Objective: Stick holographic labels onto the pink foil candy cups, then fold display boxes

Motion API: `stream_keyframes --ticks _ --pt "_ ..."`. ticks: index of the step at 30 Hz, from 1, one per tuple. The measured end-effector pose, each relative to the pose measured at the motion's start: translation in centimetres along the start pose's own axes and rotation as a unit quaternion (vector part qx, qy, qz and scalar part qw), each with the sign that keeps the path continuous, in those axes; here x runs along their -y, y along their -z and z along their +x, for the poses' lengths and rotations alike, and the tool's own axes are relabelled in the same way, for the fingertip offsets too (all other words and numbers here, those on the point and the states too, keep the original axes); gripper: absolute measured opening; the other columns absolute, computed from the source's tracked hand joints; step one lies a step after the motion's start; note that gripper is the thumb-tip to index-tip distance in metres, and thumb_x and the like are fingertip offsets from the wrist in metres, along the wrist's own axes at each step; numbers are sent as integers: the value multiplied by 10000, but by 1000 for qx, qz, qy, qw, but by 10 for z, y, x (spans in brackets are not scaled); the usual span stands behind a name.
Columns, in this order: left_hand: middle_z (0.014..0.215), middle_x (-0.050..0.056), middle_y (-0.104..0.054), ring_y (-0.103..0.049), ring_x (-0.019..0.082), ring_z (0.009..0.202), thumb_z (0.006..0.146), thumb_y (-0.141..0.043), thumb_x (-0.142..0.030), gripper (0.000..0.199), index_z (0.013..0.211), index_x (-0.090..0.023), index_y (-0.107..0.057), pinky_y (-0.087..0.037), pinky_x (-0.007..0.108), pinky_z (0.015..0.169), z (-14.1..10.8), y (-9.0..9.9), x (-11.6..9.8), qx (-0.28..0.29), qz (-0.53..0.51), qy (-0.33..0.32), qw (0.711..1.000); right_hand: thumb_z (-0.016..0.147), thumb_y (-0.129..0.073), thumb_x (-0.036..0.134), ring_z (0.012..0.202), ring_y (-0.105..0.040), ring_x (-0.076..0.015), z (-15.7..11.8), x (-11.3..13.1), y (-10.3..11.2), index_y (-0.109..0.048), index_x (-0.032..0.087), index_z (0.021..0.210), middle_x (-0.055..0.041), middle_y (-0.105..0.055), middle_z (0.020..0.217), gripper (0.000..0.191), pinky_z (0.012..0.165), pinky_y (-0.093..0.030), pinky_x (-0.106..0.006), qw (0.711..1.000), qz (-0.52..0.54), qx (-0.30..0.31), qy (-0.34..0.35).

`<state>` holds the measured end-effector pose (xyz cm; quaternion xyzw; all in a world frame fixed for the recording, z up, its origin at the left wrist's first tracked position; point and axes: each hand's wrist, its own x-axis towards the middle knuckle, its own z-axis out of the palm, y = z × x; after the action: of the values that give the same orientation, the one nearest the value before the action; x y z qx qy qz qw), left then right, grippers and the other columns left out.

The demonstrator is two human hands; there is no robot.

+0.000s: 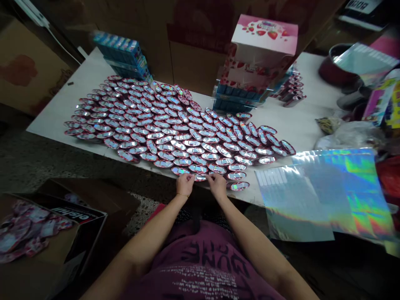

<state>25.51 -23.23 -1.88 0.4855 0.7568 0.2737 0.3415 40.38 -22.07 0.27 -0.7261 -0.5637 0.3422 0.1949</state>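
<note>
Close to the table's front edge, my left hand [185,184] and my right hand [218,186] pinch opposite ends of a small oval container with a shiny silver top [200,178]. Fingers are closed on both hands, and the tips partly hide its ends. Behind it stand rows of similar red-sided oval containers [190,143], packed side by side, their silver tops facing up. To the right of my right hand, another such container [239,186] stands near the edge.
Shiny holographic sheets [321,196] overhang the table's front right. A pink-and-white strawberry box [265,37] sits on blue packs at the back; more blue packs [121,54] stand back left. An open carton [71,246] holding pink-and-white pieces is at lower left.
</note>
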Motion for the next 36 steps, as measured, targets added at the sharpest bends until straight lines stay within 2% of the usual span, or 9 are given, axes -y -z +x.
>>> stream_keyframes --ticks 7,12,18,24,29,30,32,34,36 --pt "541 -22 -493 -442 90 537 715 -562 -343 233 656 -126 -622 -339 202 574 0 -2 0 0 -9 -3 1000 749 -536 359 662 -566 -156 7 6 6 -663 190 719 -35 -660 689 214 605 -345 -230 996 -64 45 -52" --pt "544 -18 -516 -458 92 533 729 -549 -350 237 671 -131 -618 -347 202 576 -2 -7 3 -18 -17 -5 1000 762 -527 355 701 -578 -160 7 8 4 -655 191 765 -40 -667 739 208 609 -340 -227 993 -96 39 -51" --pt "572 5 -576 -508 99 554 717 -562 -324 215 682 -126 -639 -361 205 589 0 -4 -1 2 -9 38 999 777 -513 339 694 -578 -154 7 6 6 -641 189 772 -38 -661 723 197 609 -341 -219 992 -107 56 -39" --pt "604 15 -604 -532 115 583 725 -559 -312 186 704 -144 -638 -364 220 604 4 0 -7 32 67 46 996 785 -514 370 713 -576 -155 6 11 4 -627 202 746 -28 -656 735 206 603 -323 -227 987 -147 60 -28" --pt "637 5 -590 -537 129 615 746 -553 -267 194 890 -144 -594 -379 231 624 -2 5 -8 23 96 15 995 799 -506 424 699 -569 -169 2 11 9 -569 187 967 -42 -641 778 298 579 -310 -239 976 -212 29 -48" --pt "674 13 -594 -540 133 639 768 -527 -259 218 946 -143 -579 -385 236 637 -6 7 -9 18 105 -6 994 824 -474 412 708 -568 -168 -1 9 11 -548 187 1017 -47 -639 806 305 585 -311 -241 973 -225 25 -30" --pt "805 46 -601 -546 147 744 826 -445 -256 277 1064 -156 -547 -396 250 691 -13 11 -9 12 141 -81 987 878 -384 347 760 -564 -166 -6 6 14 -533 205 1073 -60 -630 880 283 621 -322 -247 965 -252 41 64" --pt "944 79 -578 -525 177 868 854 -397 -284 341 1162 -186 -506 -397 281 750 -19 15 -10 24 204 -166 964 890 -348 261 813 -553 -174 -11 3 14 -520 227 1138 -80 -614 943 304 668 -334 -265 938 -288 83 173" --pt "1002 101 -554 -497 216 929 845 -409 -306 389 1213 -202 -478 -396 319 769 -21 18 -10 59 275 -223 933 862 -376 192 825 -544 -191 -14 3 11 -479 225 1219 -108 -605 943 373 700 -345 -292 910 -327 119 225"
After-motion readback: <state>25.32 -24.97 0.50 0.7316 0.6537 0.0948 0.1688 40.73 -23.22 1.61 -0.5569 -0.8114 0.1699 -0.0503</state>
